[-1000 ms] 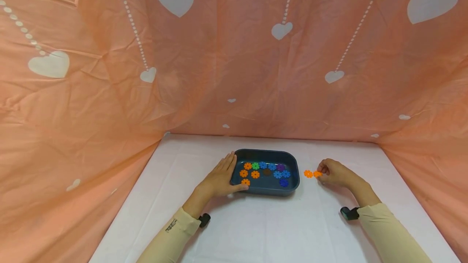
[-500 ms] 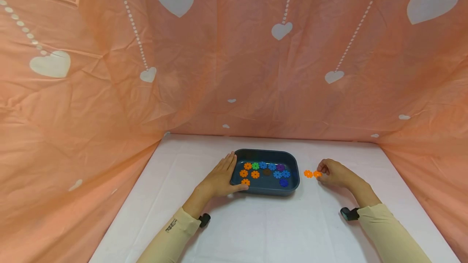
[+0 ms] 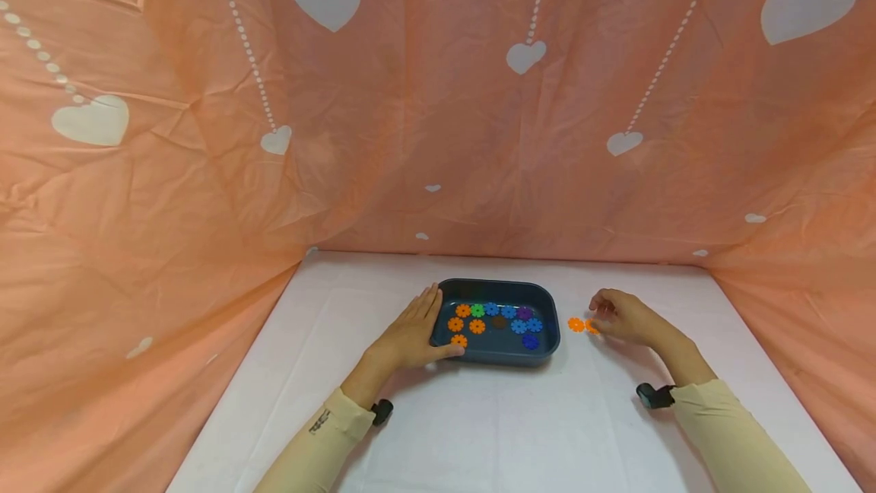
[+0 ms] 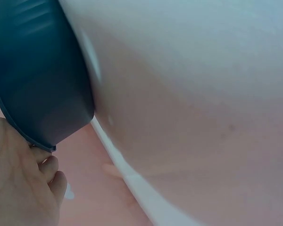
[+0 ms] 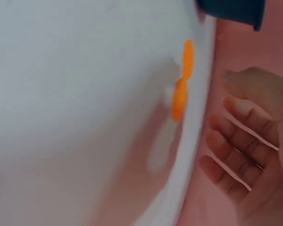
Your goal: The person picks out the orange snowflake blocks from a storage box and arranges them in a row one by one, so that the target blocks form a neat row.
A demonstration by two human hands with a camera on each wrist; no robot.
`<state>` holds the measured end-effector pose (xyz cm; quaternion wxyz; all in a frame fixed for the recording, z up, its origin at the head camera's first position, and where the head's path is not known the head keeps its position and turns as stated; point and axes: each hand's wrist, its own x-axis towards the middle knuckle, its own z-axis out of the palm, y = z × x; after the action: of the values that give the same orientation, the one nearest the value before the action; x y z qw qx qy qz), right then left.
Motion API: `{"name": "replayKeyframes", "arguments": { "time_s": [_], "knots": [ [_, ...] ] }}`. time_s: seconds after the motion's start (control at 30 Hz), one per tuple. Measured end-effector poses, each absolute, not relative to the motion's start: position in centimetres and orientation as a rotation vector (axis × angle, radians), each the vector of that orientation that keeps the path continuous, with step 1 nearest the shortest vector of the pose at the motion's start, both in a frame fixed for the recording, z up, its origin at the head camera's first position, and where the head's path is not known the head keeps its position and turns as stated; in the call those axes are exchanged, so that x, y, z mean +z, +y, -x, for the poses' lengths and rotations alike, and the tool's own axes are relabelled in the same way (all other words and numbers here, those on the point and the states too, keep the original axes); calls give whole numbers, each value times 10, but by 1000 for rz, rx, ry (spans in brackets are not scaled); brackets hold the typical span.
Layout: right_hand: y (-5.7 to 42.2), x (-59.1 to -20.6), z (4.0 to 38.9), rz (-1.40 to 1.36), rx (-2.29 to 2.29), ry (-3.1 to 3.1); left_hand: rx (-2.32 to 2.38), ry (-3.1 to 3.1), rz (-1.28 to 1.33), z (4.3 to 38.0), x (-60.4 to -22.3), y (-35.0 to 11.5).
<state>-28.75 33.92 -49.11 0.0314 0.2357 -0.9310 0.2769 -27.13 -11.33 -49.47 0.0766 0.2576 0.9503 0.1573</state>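
Note:
My left hand (image 3: 408, 335) rests against the left end of a dark blue rectangular tray (image 3: 506, 358), its fingers straight along the side and the thumb at the front rim. Inside the tray lie several flower-shaped plastic discs: orange (image 3: 477, 327), green (image 3: 477, 310), blue (image 3: 519, 326), purple (image 3: 524, 313) and brown (image 3: 499, 322). Right of the tray, two orange discs (image 3: 576, 324) lie edge to edge on the table. My right hand (image 3: 626, 318) hovers at the right one (image 5: 179, 100), partly covering it in the head view. In the right wrist view its fingers are loosely bent and hold nothing.
A white-covered table (image 3: 506, 432) carries everything. Behind and on both sides hangs a pink-orange cloth (image 3: 465, 135) with white hearts. A black wrist camera (image 3: 655, 395) sits on the right wrist and another (image 3: 382, 411) on the left.
My right hand has let go of the right orange disc and lifted slightly, its fingers spreading. The left hand, the tray and the discs stay where they were.

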Motion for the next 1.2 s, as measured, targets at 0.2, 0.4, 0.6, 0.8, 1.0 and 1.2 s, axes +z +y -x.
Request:
{"name": "replayKeyframes", "arguments": {
  "time_s": [0.2,0.4,0.6,0.8,1.0,1.2],
  "knots": [
    [327,-483,293,-811,943,-2767,474,2853,-771,271,-494,-114],
    [304,-469,293,-856,968,-2748,466,2852,-765,271,-493,-114],
    [282,-464,298,-923,967,-2730,481,2853,-770,271,-493,-112],
    [262,-470,306,-1001,1019,-2719,475,2855,-768,271,-494,-111],
    [241,-472,311,-1075,1031,-2764,453,2859,-765,271,-494,-111],
    [223,-474,316,-1169,1040,-2834,434,2869,-771,272,-494,-111]
  ]
}}
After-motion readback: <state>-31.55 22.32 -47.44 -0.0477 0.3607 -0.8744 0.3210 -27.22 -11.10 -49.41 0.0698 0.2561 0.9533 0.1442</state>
